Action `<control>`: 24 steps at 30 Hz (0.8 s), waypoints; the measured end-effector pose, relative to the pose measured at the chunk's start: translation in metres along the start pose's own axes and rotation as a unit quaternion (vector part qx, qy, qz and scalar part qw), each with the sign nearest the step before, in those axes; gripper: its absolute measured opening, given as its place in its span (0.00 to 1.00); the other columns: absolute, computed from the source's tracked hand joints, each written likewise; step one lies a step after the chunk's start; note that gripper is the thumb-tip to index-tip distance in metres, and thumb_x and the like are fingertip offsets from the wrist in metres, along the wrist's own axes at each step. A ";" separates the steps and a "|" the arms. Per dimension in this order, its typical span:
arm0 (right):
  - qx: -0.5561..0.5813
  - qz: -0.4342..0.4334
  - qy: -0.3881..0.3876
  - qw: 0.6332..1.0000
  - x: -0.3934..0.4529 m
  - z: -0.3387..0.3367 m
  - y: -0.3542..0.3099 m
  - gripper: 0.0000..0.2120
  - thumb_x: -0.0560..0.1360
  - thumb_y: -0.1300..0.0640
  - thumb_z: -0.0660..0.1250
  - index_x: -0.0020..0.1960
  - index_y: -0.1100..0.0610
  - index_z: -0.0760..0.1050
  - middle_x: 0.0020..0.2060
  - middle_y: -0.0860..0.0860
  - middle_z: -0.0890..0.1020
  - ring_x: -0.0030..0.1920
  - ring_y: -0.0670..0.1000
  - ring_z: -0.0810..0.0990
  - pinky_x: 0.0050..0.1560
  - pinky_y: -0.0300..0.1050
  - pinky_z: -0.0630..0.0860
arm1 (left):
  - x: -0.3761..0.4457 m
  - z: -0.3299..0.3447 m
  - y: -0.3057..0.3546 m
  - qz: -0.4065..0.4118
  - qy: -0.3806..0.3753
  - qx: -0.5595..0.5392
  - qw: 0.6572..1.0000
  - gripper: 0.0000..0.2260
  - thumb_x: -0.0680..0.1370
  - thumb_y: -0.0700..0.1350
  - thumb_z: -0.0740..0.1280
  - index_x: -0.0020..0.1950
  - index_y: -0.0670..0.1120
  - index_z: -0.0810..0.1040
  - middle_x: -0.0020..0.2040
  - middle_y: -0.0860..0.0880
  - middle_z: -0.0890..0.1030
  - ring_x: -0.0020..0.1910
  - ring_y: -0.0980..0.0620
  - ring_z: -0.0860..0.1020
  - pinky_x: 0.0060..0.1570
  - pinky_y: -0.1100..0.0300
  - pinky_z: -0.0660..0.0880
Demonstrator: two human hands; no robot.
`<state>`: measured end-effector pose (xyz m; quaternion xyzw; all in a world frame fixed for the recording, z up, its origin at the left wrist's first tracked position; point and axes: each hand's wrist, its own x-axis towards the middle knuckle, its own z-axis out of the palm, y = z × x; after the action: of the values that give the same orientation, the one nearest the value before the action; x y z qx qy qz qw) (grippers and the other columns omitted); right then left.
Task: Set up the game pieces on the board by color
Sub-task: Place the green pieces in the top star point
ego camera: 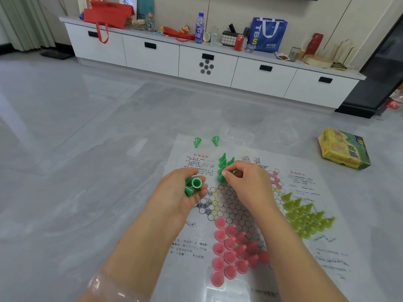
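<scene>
Head view, near to far: pink pieces [234, 251] and yellow-green pieces [306, 216] fill their corners of the board [327, 258]. Left hand [185, 192] cups spare green pieces [193, 185]; right hand [242, 177] pinches one onto the half-built green cluster [223, 164]. Two loose greens [206, 141] remain at upper centre.

You have bare grey tiled floor [76, 138] on your left; pink cone pieces [231, 251] and yellow-green cone pieces [307, 216] crowd the right.
</scene>
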<state>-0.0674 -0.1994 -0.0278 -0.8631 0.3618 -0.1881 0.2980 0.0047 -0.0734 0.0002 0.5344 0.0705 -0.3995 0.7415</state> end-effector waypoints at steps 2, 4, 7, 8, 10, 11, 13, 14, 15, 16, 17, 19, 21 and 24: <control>-0.001 0.000 -0.001 1.000 0.000 0.000 0.000 0.04 0.74 0.54 0.66 0.44 0.50 0.80 0.29 0.40 0.72 0.29 0.39 0.69 0.29 0.34 0.62 | 0.001 -0.001 -0.001 0.003 0.001 -0.001 1.000 0.06 0.78 0.35 0.58 0.43 0.38 0.73 0.40 0.40 0.76 0.34 0.49 0.74 0.32 0.60 0.75; 0.003 -0.001 -0.004 1.000 -0.001 0.000 -0.001 0.04 0.74 0.53 0.67 0.44 0.50 0.80 0.30 0.40 0.73 0.30 0.39 0.70 0.30 0.35 0.63 | 0.001 -0.002 -0.001 0.005 0.005 -0.010 1.000 0.06 0.77 0.34 0.58 0.44 0.37 0.73 0.41 0.40 0.75 0.37 0.48 0.75 0.35 0.59 0.75; 0.040 0.001 0.012 0.999 -0.003 -0.006 -0.006 0.04 0.74 0.55 0.67 0.44 0.52 0.80 0.34 0.44 0.78 0.33 0.40 0.74 0.33 0.37 0.69 | 0.002 -0.002 -0.001 0.010 0.006 -0.011 1.000 0.07 0.76 0.31 0.56 0.45 0.37 0.74 0.43 0.40 0.75 0.40 0.48 0.76 0.39 0.59 0.76; 0.053 0.001 0.028 0.998 -0.003 -0.010 -0.009 0.04 0.74 0.55 0.67 0.43 0.52 0.80 0.34 0.44 0.79 0.34 0.41 0.75 0.35 0.37 0.71 | 0.002 -0.002 -0.001 0.014 0.004 -0.004 1.000 0.08 0.76 0.31 0.56 0.45 0.37 0.74 0.44 0.40 0.75 0.41 0.48 0.76 0.40 0.59 0.76; 0.079 -0.008 0.054 0.995 -0.005 -0.019 -0.018 0.05 0.74 0.55 0.66 0.42 0.53 0.79 0.32 0.43 0.78 0.34 0.41 0.76 0.36 0.35 0.72 | 0.002 -0.002 -0.002 0.028 -0.004 0.010 1.000 0.07 0.77 0.32 0.57 0.45 0.38 0.74 0.44 0.41 0.76 0.40 0.49 0.76 0.40 0.60 0.76; 0.098 -0.016 0.051 0.994 -0.007 -0.024 -0.023 0.05 0.75 0.55 0.66 0.42 0.53 0.79 0.31 0.42 0.78 0.32 0.40 0.76 0.36 0.33 0.72 | 0.002 -0.002 -0.003 0.036 -0.009 0.017 0.999 0.07 0.78 0.33 0.57 0.45 0.39 0.74 0.43 0.42 0.76 0.39 0.49 0.76 0.38 0.60 0.76; 0.137 -0.025 0.007 0.990 -0.012 -0.029 -0.033 0.06 0.76 0.54 0.64 0.42 0.51 0.79 0.30 0.44 0.79 0.29 0.38 0.75 0.34 0.30 0.72 | 0.001 -0.002 -0.005 0.054 -0.016 0.041 0.998 0.07 0.79 0.34 0.57 0.44 0.40 0.73 0.41 0.43 0.76 0.35 0.51 0.74 0.33 0.64 0.76; 0.143 -0.030 -0.026 0.989 -0.015 -0.028 -0.037 0.07 0.76 0.53 0.63 0.43 0.51 0.78 0.30 0.45 0.79 0.28 0.38 0.75 0.35 0.32 0.74 | 0.001 -0.001 -0.007 0.064 -0.018 0.058 0.996 0.07 0.79 0.36 0.58 0.44 0.40 0.73 0.40 0.43 0.76 0.33 0.52 0.73 0.30 0.65 0.75; 0.142 -0.035 -0.058 0.988 -0.018 -0.027 -0.039 0.07 0.76 0.52 0.62 0.43 0.50 0.78 0.30 0.46 0.80 0.28 0.39 0.74 0.38 0.34 0.75 | 0.000 -0.001 -0.008 0.075 -0.019 0.078 0.994 0.07 0.79 0.37 0.58 0.43 0.41 0.74 0.39 0.44 0.77 0.31 0.53 0.72 0.29 0.66 0.74; 0.140 -0.039 -0.086 0.986 -0.021 -0.024 -0.041 0.08 0.76 0.51 0.62 0.44 0.50 0.79 0.30 0.46 0.79 0.28 0.39 0.74 0.39 0.37 0.76 | 0.000 -0.001 -0.009 0.087 -0.019 0.099 0.991 0.07 0.79 0.38 0.59 0.42 0.41 0.74 0.37 0.45 0.77 0.30 0.54 0.71 0.29 0.65 0.73; 0.145 -0.042 -0.110 0.982 -0.024 -0.021 -0.042 0.09 0.77 0.51 0.61 0.44 0.50 0.79 0.29 0.45 0.79 0.27 0.38 0.74 0.39 0.37 0.75 | -0.001 -0.001 -0.010 0.098 -0.018 0.122 0.988 0.08 0.79 0.40 0.60 0.41 0.42 0.75 0.36 0.46 0.76 0.30 0.54 0.70 0.31 0.64 0.71; 0.170 -0.041 -0.141 0.974 -0.028 -0.016 -0.042 0.09 0.77 0.51 0.61 0.42 0.47 0.79 0.26 0.43 0.78 0.26 0.38 0.75 0.37 0.37 0.74 | -0.002 0.000 -0.011 0.117 -0.014 0.159 0.980 0.08 0.79 0.41 0.60 0.41 0.43 0.76 0.32 0.47 0.74 0.29 0.54 0.68 0.32 0.62 0.68; 0.188 -0.042 -0.153 0.969 -0.030 -0.012 -0.042 0.10 0.77 0.52 0.61 0.42 0.46 0.80 0.27 0.43 0.78 0.29 0.39 0.75 0.37 0.41 0.75 | -0.002 -0.001 -0.012 0.127 -0.011 0.175 0.976 0.10 0.79 0.41 0.59 0.40 0.43 0.76 0.31 0.47 0.72 0.29 0.53 0.67 0.33 0.61 0.67; 0.200 -0.048 -0.158 0.966 -0.032 -0.008 -0.042 0.09 0.77 0.55 0.62 0.49 0.51 0.80 0.32 0.44 0.79 0.34 0.43 0.78 0.38 0.41 0.76 | -0.002 0.000 -0.014 0.130 -0.020 0.169 0.977 0.11 0.79 0.39 0.58 0.40 0.42 0.76 0.34 0.44 0.74 0.30 0.52 0.67 0.34 0.60 0.68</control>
<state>-0.0719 -0.1551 0.0016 -0.8209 0.2237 -0.1319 0.5086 -0.0056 -0.0737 -0.0089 0.6489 -0.0825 -0.3166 0.6870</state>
